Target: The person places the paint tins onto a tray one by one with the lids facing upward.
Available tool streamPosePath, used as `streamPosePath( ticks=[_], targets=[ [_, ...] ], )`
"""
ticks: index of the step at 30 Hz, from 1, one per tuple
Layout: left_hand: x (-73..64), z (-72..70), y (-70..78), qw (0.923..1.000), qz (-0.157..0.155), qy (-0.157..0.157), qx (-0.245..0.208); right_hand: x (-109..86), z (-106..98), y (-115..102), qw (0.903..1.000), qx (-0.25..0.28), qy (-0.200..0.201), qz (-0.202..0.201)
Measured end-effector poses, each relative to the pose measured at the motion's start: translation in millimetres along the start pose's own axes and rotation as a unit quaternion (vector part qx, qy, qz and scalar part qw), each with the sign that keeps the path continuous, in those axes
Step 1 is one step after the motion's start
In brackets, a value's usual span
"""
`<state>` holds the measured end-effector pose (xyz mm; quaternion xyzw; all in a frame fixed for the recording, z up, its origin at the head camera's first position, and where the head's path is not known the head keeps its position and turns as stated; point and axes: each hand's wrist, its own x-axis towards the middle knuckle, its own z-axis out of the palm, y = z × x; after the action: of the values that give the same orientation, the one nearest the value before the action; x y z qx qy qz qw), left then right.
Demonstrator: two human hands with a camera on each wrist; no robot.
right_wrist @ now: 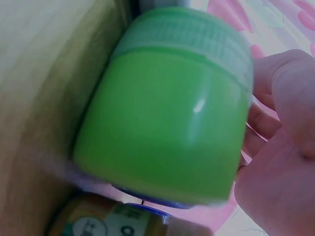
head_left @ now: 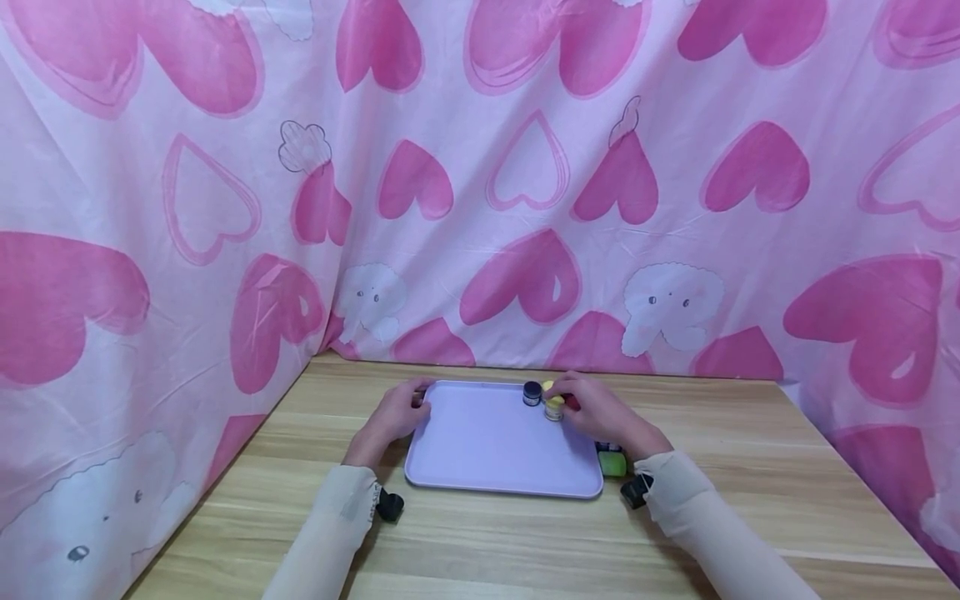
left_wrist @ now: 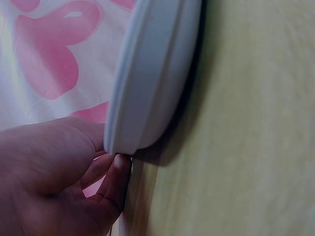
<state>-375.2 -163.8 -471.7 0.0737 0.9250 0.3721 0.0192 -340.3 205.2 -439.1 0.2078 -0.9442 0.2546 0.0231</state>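
Yellow-lidded jar (head_left: 554,411) stands upright at the far right corner of the lavender tray (head_left: 495,450), lid up and long axis vertical, just beside a dark-lidded jar (head_left: 532,394), also upright; bent fingers of the right hand (head_left: 595,410) are at the yellow lid, though I cannot tell whether they grip it. Left hand (head_left: 392,417) pinches the tray's left rim near its far corner, the tray's long axis running left to right across the wooden table (head_left: 495,546). Beside its right edge a green jar (right_wrist: 162,118) lies sideways, lid pointing toward the tray.
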Motion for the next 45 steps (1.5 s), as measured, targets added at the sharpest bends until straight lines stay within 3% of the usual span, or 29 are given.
streamPosePath(
  ticks=[13, 21, 28, 39, 45],
  targets=[
    [0.6, -1.8, -2.5, 0.9999, 0.011, 0.002, 0.003, -10.3, -10.4, 14.8, 0.9997, 0.002, 0.019, -0.012],
    [-0.1, -1.9, -1.7, 1.0000, 0.000, -0.001, -0.002, -24.6, -20.2, 26.8, 0.9995, 0.026, 0.013, 0.016],
    [0.2, -1.3, -2.2, 1.0000, 0.009, 0.002, 0.002, -37.2, -27.9, 35.8, 0.9970, 0.053, 0.009, 0.055],
    [0.4, 1.1, -3.2, 0.9998, 0.016, 0.003, 0.006, -51.2, -45.5, 54.6, 0.9981, 0.016, 0.015, 0.058],
    [-1.0, -0.2, -1.1, 0.9998, 0.015, 0.005, 0.006, -54.5, -48.0, 63.1, 0.9960, 0.024, -0.016, 0.085]
  ],
)
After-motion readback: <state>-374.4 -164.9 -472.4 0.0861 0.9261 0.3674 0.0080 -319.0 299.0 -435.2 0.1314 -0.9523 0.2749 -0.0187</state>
